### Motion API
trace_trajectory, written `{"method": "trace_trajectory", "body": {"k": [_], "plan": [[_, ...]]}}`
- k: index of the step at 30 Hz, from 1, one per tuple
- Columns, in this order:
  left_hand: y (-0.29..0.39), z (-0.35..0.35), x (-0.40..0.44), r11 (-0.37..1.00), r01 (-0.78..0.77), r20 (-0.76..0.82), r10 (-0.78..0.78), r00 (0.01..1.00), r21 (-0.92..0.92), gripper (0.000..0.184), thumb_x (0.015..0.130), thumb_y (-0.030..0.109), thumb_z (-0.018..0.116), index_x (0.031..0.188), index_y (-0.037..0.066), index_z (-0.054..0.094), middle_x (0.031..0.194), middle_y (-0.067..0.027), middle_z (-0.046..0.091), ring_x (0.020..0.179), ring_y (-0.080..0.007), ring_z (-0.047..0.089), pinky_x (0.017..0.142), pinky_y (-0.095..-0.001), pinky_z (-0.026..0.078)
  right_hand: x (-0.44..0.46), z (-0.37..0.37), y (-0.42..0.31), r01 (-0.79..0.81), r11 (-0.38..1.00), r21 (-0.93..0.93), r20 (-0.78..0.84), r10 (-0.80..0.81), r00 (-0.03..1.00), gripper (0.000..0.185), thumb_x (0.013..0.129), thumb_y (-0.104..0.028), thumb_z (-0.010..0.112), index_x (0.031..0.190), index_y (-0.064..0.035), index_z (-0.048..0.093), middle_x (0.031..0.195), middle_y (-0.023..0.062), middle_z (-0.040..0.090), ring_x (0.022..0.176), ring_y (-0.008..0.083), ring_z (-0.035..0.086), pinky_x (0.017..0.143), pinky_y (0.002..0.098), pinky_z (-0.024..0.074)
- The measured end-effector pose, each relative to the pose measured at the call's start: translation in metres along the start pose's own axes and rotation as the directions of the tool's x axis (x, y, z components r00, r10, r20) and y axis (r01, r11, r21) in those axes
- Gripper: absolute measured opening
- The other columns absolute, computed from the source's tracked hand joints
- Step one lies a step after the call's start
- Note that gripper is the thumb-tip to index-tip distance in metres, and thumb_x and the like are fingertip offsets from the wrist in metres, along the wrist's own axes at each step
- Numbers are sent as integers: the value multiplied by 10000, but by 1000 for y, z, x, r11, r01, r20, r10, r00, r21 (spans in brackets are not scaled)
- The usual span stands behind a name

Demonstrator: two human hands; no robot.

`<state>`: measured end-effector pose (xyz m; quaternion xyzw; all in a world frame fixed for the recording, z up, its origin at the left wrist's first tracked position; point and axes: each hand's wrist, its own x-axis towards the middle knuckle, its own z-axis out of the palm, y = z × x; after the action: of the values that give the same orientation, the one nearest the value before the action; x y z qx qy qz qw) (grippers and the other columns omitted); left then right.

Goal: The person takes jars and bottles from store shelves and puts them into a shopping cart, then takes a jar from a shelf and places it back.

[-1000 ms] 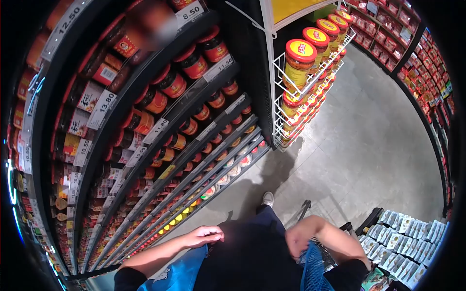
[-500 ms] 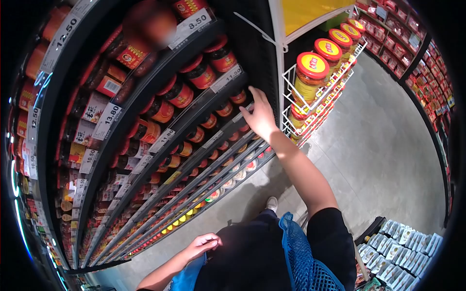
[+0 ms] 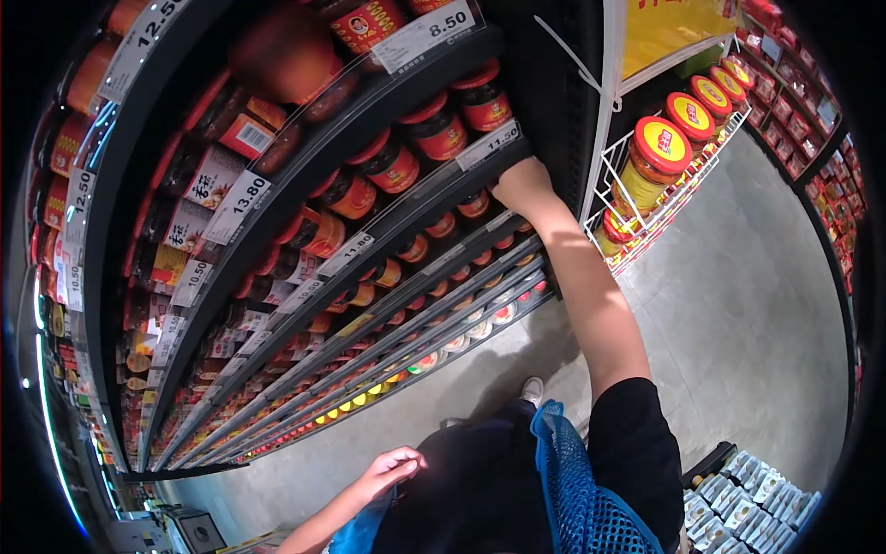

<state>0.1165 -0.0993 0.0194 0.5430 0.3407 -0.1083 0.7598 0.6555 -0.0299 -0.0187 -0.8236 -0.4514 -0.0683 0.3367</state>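
Note:
My right hand [image 3: 528, 189] reaches into the shelf just below the 11.50 price label [image 3: 502, 138]. Its fingers are hidden behind the shelf edge, so I cannot see what they touch. A red-labelled sauce jar [image 3: 473, 203] stands right beside it, in a row with several similar ones. On the level above are larger dark jars with red lids and red labels [image 3: 440, 132]. In front of my body, my left hand [image 3: 392, 468] hangs loosely curled, the thumb a little apart from the fingers, with nothing visible in it.
A white wire rack [image 3: 609, 189] holding yellow jars with red lids [image 3: 663, 148] stands right of my arm. Blue mesh fabric [image 3: 577, 489] hangs at my side. White packs [image 3: 738, 508] are stacked low at right, above the grey floor [image 3: 738, 305].
My right hand has gone deeper into the shelf; its fingers showed before and are now hidden. The shelf has shifted right and down in view. My left hand stays in front of my body.

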Motion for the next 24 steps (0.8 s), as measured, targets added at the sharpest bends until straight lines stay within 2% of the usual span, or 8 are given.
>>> {"method": "trace_trajectory", "body": {"k": [4,7,10,13,16,19,22,24], "plan": [[3,1,3,999,3,14,-4,1000,42,223,999,210,566,1086,15,627,953,9,594,812,-60,478,730,-223,396,-3,-16,-11,-75,997,24,88,72,994,261,728,-247,709,907,-58,728,945,166,703,902,352,676,833,427,547],[1,1,5,999,13,17,-14,1000,39,224,996,209,574,1103,19,623,980,9,598,815,-56,470,740,-224,394,-8,-37,-18,-60,996,-64,244,74,967,278,720,-260,716,905,-53,728,936,177,701,915,348,675,832,425,548],[3,1,9,999,15,37,-17,999,52,227,994,203,578,1126,23,614,1037,-6,612,885,-67,513,804,-236,418,-12,-38,-18,-33,999,-41,241,42,970,290,721,-256,714,904,-32,719,942,205,690,912,357,675,817,429,553],[6,5,14,990,-75,67,67,995,117,229,994,199,576,1140,26,607,1087,-23,619,987,-90,548,885,-259,430,-22,-36,-18,-24,999,-22,110,26,994,293,730,-250,712,890,-6,689,959,220,662,859,385,674,787,445,558],[1,4,16,992,-53,74,45,996,114,223,997,192,570,1141,25,606,1109,-33,622,1056,-114,559,940,-280,425,-34,-34,-16,-21,997,-79,48,25,999,349,734,-242,718,970,-6,614,1053,208,607,800,407,667,737,464,562],[5,5,17,993,-54,91,45,995,105,211,997,177,569,1140,27,606,1105,-31,621,1038,-108,559,926,-276,430,-47,-38,-16,-25,999,-24,-35,24,999,456,735,-239,724,1082,-31,515,1137,186,549,770,418,660,692,471,562],[6,6,18,989,-64,98,51,994,132,201,997,166,568,1138,28,605,1105,-30,620,1029,-103,560,918,-273,433,-53,-37,-14,-18,999,27,-17,18,1000,529,732,-221,726,1150,-62,443,1193,163,515,764,415,657,659,471,562],[9,8,18,988,-65,101,51,994,138,197,997,162,567,1137,29,604,1101,-27,619,1018,-96,559,908,-266,434,-58,-35,-14,2,998,56,-63,1,998,544,727,-210,728,1170,-75,443,1189,153,515,758,411,657,652,471,562]]}}
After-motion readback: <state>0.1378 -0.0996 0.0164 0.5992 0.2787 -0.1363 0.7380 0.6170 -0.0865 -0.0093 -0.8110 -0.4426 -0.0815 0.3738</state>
